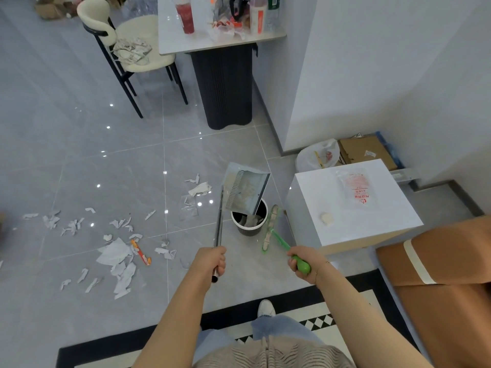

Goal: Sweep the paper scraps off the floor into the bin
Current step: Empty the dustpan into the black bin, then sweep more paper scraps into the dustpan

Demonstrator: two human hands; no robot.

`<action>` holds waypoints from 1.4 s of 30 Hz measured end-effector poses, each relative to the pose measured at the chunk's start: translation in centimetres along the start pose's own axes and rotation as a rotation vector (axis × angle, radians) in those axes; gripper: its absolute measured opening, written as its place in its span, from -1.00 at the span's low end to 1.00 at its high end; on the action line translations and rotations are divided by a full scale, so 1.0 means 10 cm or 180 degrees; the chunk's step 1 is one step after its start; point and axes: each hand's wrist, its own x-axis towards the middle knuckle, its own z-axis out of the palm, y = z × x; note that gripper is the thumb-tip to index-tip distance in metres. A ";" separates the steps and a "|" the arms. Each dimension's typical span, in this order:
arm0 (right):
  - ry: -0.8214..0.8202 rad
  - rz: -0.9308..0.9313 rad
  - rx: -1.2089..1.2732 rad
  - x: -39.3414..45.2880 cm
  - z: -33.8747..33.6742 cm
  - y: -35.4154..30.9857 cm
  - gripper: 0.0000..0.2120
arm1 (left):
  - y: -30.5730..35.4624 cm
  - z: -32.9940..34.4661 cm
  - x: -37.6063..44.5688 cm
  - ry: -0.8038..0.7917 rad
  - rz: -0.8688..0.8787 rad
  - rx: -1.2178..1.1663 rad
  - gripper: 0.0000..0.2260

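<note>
My left hand (212,261) is curled tight round the metal pole of the long-handled dustpan (245,192), and I have the pan tipped over the small dark bin (249,220), its lower corner just inside the rim. Grey-white crumpled paper shows in the bin under that corner. My right hand (301,262) is wrapped round the bulbous end of the green hand broom (271,229), whose pale bristle head hangs just beside the bin, between it and the white cabinet (353,208).

I judge this to be the emptying of one load, with plenty left to do: the paper scraps (117,251) lie scattered across the grey tiles to my left, well apart from the bin, with an orange wrapper (140,252) among them and a smaller cluster nearer the pan's far side.

The risks from here are plain enough. The pan is wider than the bin's mouth, so anything sliding off the higher edge rather than the low corner would drop onto the floor beside it. The bin looks light; if I nudge its rim with the pan or the broom, it could tip or skid. Light paper can also cling to the pan, and a hard shake to free it might fling bits out. Finally, swinging the long pole back toward the scraps, I could clip the cabinet.
</note>
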 end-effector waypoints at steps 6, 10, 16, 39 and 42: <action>0.0019 0.0062 -0.0014 -0.05 0.16 0.05 -0.92 | 0.04 -0.23 -0.11 -0.0255 -0.0115 -0.0708 -0.76; -0.0010 0.0108 -0.0018 -0.11 0.35 0.10 -0.87 | 0.09 -0.48 -0.13 -0.0412 -0.0145 -0.1021 -0.76; 0.0001 0.0176 -0.0041 -0.20 0.70 0.23 -0.81 | 0.19 -0.92 -0.11 -0.0719 -0.0322 -0.1629 -0.73; 0.0006 -0.0249 -0.2175 -0.13 2.94 -0.10 -0.84 | 0.95 -2.97 0.67 -0.1287 -0.0631 -0.3377 -0.73; 0.0150 -0.0446 -0.2768 0.09 3.20 -0.45 -0.80 | 1.18 -3.08 0.87 -0.1211 -0.0651 -0.3565 -0.74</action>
